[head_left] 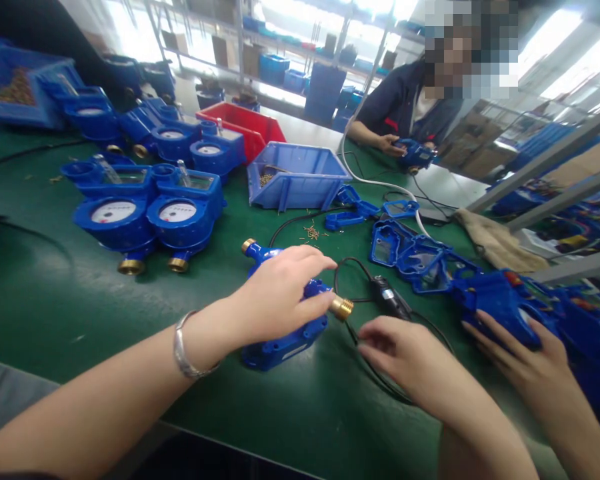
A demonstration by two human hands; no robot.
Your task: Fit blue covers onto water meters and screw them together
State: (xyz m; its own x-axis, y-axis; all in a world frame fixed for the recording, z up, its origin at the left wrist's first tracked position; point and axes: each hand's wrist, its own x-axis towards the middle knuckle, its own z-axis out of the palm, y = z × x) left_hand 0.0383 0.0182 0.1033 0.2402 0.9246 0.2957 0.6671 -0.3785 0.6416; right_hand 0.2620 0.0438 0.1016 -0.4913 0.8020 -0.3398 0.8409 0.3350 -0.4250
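Observation:
A blue water meter [285, 351] with brass pipe ends lies on the green tabletop in front of me. My left hand [280, 293], with a silver bracelet at the wrist, grips it from above, thumb and fingers around the pipe beside the threaded brass end [341, 307]. Just right of that end, my right hand [405, 347] is curled, thumb near the fingertips; anything between them is too small to tell. A black cable [375, 375] runs close by its fingertips. Behind this hand lies a black handheld tool [390, 298] with a cable.
Several blue meters [115, 220] stand at left. A blue bin [305, 180], a red bin [250, 127] and loose screws [311, 233] are beyond. Blue frames [410, 253] lie at right. Another person's hand [525, 353] touches a meter at right; a person [395, 107] works opposite.

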